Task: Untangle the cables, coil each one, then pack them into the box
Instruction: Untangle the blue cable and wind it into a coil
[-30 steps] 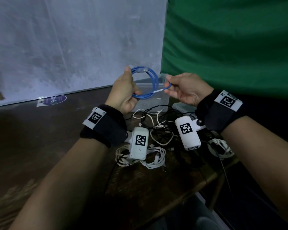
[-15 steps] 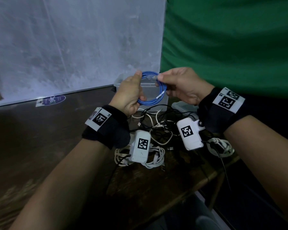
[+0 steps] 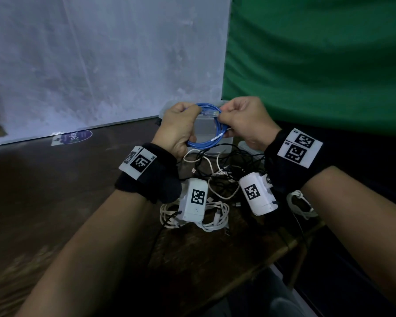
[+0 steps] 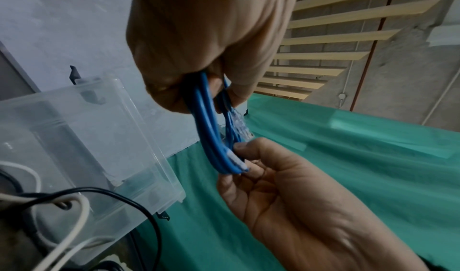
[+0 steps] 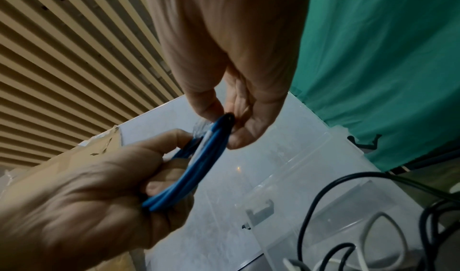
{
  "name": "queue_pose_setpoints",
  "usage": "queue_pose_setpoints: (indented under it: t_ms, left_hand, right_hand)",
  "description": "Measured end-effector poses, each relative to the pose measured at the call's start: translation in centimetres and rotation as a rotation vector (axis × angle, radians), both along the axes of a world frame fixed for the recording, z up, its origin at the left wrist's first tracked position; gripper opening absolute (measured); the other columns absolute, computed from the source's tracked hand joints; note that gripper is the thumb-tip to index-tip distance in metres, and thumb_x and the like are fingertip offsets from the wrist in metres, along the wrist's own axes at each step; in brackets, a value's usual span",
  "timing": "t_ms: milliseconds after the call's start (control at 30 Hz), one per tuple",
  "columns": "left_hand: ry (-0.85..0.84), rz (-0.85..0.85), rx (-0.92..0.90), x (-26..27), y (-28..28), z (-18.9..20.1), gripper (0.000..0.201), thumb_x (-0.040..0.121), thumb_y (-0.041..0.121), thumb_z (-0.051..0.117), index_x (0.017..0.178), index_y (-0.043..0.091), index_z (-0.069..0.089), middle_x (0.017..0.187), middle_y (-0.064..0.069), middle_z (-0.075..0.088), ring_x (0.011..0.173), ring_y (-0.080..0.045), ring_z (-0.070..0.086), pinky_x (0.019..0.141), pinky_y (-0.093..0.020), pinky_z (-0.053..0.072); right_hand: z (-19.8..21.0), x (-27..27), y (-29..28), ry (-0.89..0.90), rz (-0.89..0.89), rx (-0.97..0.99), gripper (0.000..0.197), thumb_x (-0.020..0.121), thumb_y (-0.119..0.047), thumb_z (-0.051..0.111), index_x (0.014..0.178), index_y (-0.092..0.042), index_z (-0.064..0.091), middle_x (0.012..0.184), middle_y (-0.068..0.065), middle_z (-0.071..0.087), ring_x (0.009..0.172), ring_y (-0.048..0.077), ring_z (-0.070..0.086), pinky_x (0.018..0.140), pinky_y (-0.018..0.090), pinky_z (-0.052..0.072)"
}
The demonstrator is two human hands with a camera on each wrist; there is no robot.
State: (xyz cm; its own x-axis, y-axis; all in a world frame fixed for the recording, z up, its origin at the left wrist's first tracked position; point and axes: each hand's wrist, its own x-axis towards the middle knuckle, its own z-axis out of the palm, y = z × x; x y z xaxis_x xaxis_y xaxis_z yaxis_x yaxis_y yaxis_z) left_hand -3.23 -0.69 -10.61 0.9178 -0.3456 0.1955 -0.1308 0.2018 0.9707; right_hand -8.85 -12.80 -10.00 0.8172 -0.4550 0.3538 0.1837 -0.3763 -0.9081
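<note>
A coiled blue cable (image 3: pixel 209 131) (image 4: pixel 211 137) (image 5: pixel 196 167) hangs in the air above the clear plastic box (image 3: pixel 204 130) (image 4: pixel 87 137) (image 5: pixel 286 176). My left hand (image 3: pixel 181 126) (image 4: pixel 199 48) (image 5: pixel 87 196) grips the coil's left side. My right hand (image 3: pixel 242 120) (image 4: pixel 286 186) (image 5: pixel 229 68) pinches its right side near the clear plug (image 3: pixel 212 113) (image 4: pixel 239 123). A white label band (image 3: pixel 217 137) (image 4: pixel 235 158) wraps one strand. Below the hands lies a tangle of black and white cables (image 3: pixel 217 170).
A coiled white cable (image 3: pixel 213 213) lies under the left wrist camera, another white coil (image 3: pixel 300 203) near the table's right edge (image 3: pixel 284 248). A white board (image 3: pixel 101 60) and a green cloth (image 3: pixel 318 60) stand behind the box. A sticker (image 3: pixel 72 137) lies at back left.
Both hands have drawn together over the box. The right hand brought the loose cable end up onto the coil, and the loop is now tighter.
</note>
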Motion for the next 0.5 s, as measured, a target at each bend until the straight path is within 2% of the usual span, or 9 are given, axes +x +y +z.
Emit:
queue_pose_setpoints:
  t_ms: [133, 233, 333, 400, 500]
  left_hand:
    - [0.025, 0.008, 0.008, 0.18, 0.17, 0.07, 0.02, 0.089, 0.01, 0.054, 0.071, 0.016, 0.051, 0.059, -0.002, 0.043, 0.028, -0.006, 0.035, 0.033, -0.011, 0.024]
    - [0.023, 0.015, 0.022, 0.42, 0.1, -0.04, 0.022, 0.088, 0.007, 0.053, 0.068, 0.016, 0.049, 0.058, -0.003, 0.037, 0.03, -0.007, 0.029, 0.034, -0.011, 0.024]
    - [0.027, 0.015, 0.025, 0.59, 0.09, -0.13, 0.024, 0.087, 0.005, 0.052, 0.067, 0.016, 0.046, 0.055, 0.0, 0.029, 0.031, -0.007, 0.024, 0.034, -0.011, 0.022]
    - [0.037, 0.005, 0.025, 0.65, 0.11, -0.13, 0.025, 0.087, 0.005, 0.053, 0.066, 0.016, 0.045, 0.053, 0.0, 0.027, 0.031, -0.007, 0.023, 0.034, -0.012, 0.022]
    - [0.038, 0.007, 0.023, 0.78, 0.08, -0.23, 0.026, 0.088, 0.007, 0.053, 0.065, 0.015, 0.045, 0.043, 0.003, 0.028, 0.03, -0.008, 0.023, 0.033, -0.012, 0.022]
  right_hand:
    - [-0.29, 0.3, 0.19, 0.003, 0.005, -0.005, 0.011, 0.082, 0.004, 0.062, 0.091, 0.007, 0.065, 0.067, 0.012, 0.06, 0.044, 0.007, 0.056, 0.046, 0.024, 0.053]
    - [-0.24, 0.41, 0.16, -0.022, 0.01, -0.023, 0.006, 0.08, 0.006, 0.062, 0.081, 0.003, 0.068, 0.065, 0.013, 0.06, 0.045, 0.008, 0.053, 0.047, 0.023, 0.051]
    - [-0.18, 0.38, 0.0, -0.029, -0.003, -0.035, 0.015, 0.079, 0.006, 0.061, 0.077, -0.008, 0.068, 0.063, 0.009, 0.061, 0.045, 0.007, 0.051, 0.046, 0.019, 0.044]
    - [-0.18, 0.23, 0.02, -0.035, -0.007, -0.04, 0.012, 0.079, 0.005, 0.062, 0.084, -0.004, 0.07, 0.063, 0.006, 0.061, 0.044, 0.005, 0.05, 0.043, 0.017, 0.039]
    - [-0.23, 0.29, -0.02, -0.055, -0.013, -0.031, 0.016, 0.078, 0.007, 0.062, 0.091, 0.001, 0.07, 0.058, -0.002, 0.062, 0.041, -0.002, 0.049, 0.042, 0.013, 0.037]
